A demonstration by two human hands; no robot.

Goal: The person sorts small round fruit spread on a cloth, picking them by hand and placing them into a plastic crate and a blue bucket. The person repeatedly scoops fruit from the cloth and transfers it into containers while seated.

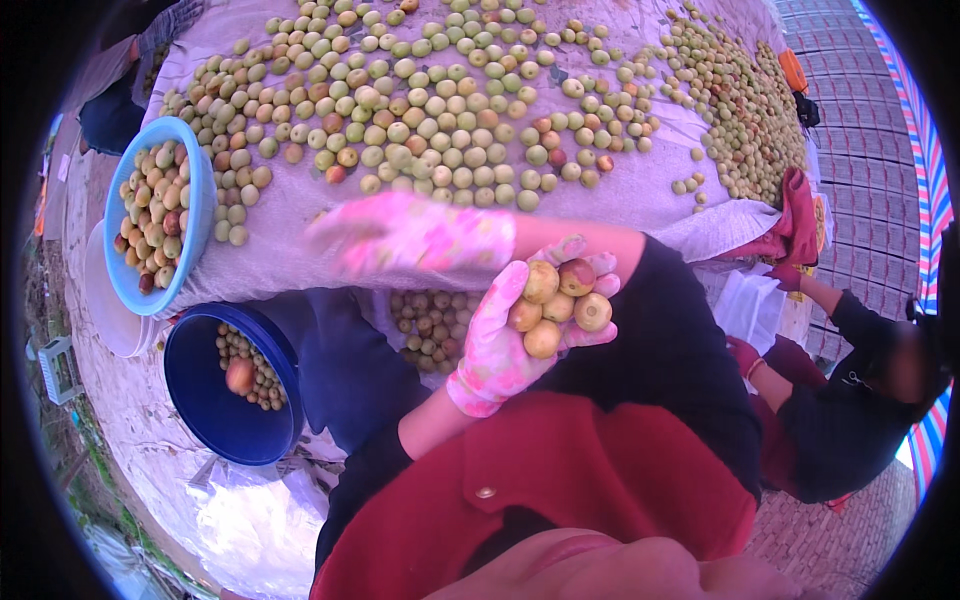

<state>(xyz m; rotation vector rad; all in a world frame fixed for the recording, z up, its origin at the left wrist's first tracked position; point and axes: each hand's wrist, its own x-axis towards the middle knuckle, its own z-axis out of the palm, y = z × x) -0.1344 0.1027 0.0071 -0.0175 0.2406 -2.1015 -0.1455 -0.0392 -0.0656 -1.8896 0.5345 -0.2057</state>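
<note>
My left hand (500, 345), in a pink patterned glove, is turned palm up with its fingers curled around several jujubes (556, 306), some yellow-brown, one redder. Just above it my right hand (425, 235), in the same kind of glove, reaches across to the left over the cloth's near edge. Motion smears its fingers, and I cannot make out whether they hold anything. Beyond both hands, green and reddish jujubes (440, 130) lie spread on a pale cloth (270, 215). More jujubes (430, 325) show below, partly hidden behind my left hand.
A light blue basin (208, 215) heaped with jujubes stands at the left. Nearer is a dark blue bucket (200, 420) holding jujubes and a larger orange-red round thing (240, 376). A denser jujube pile (740, 110) lies far right. Another person (850, 400) sits at the right, beside a white bag (750, 305).
</note>
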